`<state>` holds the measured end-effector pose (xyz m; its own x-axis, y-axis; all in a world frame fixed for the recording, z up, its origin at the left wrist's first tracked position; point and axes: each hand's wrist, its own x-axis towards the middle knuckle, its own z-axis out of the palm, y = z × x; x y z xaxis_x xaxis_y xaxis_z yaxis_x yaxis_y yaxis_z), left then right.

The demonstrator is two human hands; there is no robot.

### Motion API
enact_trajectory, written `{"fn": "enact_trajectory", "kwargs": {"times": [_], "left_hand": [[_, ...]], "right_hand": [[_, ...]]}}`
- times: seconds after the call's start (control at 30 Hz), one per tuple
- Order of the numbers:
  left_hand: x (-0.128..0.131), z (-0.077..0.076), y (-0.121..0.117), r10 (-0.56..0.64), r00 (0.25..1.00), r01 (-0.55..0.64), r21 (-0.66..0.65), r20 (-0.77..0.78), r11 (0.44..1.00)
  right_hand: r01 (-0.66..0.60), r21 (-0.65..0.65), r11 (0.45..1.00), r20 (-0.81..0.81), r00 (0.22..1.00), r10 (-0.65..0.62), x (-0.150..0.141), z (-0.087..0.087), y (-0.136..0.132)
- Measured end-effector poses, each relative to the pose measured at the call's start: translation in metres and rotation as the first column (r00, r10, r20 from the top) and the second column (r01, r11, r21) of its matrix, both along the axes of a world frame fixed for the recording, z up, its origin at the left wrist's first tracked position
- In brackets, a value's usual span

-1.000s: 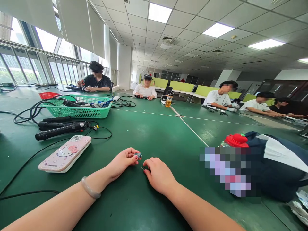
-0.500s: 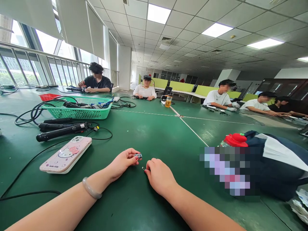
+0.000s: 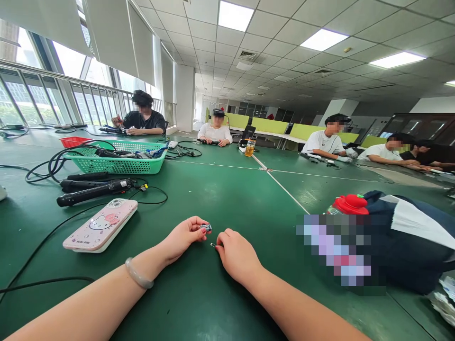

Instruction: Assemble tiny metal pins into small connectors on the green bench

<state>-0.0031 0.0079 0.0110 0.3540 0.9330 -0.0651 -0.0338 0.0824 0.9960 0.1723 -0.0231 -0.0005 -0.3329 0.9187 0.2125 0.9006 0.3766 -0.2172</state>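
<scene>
My left hand (image 3: 191, 234) pinches a small dark and silvery piece (image 3: 206, 228) between thumb and fingertips; its exact kind is too small to make out. Close by on its right, my right hand (image 3: 237, 252) is closed on a tiny thin metal piece (image 3: 213, 245), whose shiny tip sticks out toward the left hand. A narrow gap separates the two pieces. Both hands are just above the green table (image 3: 213, 293). A pale bangle (image 3: 138, 274) circles my left wrist.
At the left lie a pink phone (image 3: 101, 225), black handled tools (image 3: 95, 191) and cables. Behind them stands a green basket (image 3: 117, 165) of cables. At the right are a dark bag (image 3: 408, 246) and a red-lidded bottle (image 3: 351, 204). Several people sit around the table.
The view has shifted slightly. Both hands keep nearly the same pose and grip, with the two small pieces still apart.
</scene>
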Motion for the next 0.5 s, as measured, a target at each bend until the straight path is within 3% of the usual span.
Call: {"fn": "enact_trajectory", "kwargs": {"times": [0.2, 0.5], "left_hand": [[0.0006, -0.001, 0.0015, 0.012, 0.988, -0.01, 0.014, -0.156, 1.0], [0.0004, -0.0004, 0.0011, 0.018, 0.982, -0.016, 0.014, -0.188, 1.0]], "right_hand": [[-0.017, 0.01, 1.0, 0.023, 1.0, 0.016, 0.0021, -0.0021, 0.0059], [-0.022, 0.006, 1.0, 0.011, 1.0, 0.022, 0.0005, -0.0033, 0.0065]]}}
